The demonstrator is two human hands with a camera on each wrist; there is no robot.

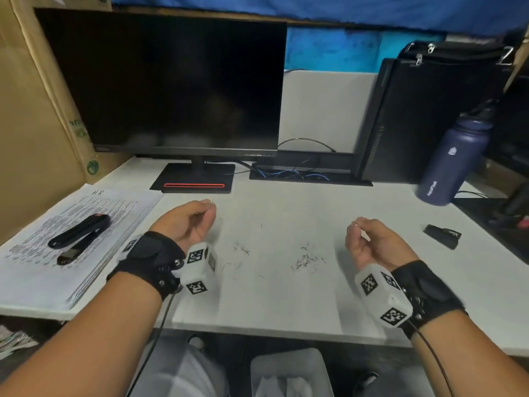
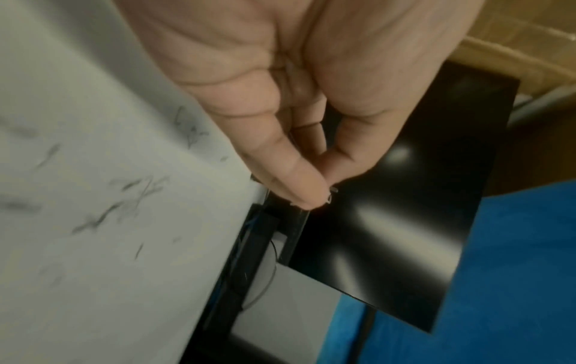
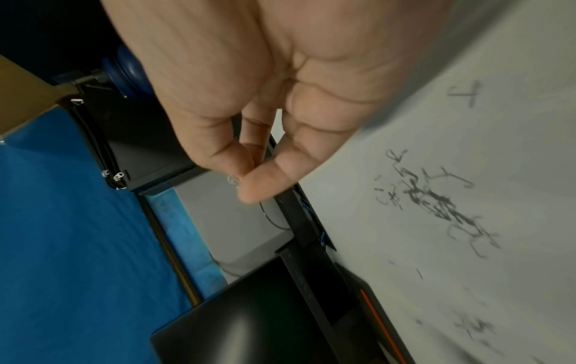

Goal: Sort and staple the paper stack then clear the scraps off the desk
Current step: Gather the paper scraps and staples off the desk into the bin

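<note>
Both hands are hovering palm-up over the white counter [image 1: 286,305], left hand [image 1: 190,222] and right hand [image 1: 369,243] each pinching bent metal staples [image 2: 331,195]; the remaining scattered grey staple scraps [image 1: 306,260] are lying between them, nearer the right hand.

Smooth matt white desk [image 1: 286,296], strewn with thin bent metal staples [image 1: 306,260], dull grey. Printed white paper stack [image 1: 86,253], matt, bearing a black plastic stapler [image 1: 80,234] with a slight sheen. Glossy black monitor [image 1: 171,81] catching pale reflections; matt black plastic stand [image 1: 197,179] with a shiny red strip. Dark blue water bottle [image 1: 452,161], smooth, satin finish. Plain brown cardboard [image 1: 34,110], matt and rough-looking. Black cloth bag [image 1: 452,53] with bright metal zip pulls. Black fabric wrist straps [image 1: 148,259]. Tiny shiny metal staples pinched in the left hand [image 2: 296,138] and the right hand [image 3: 265,123].
</note>
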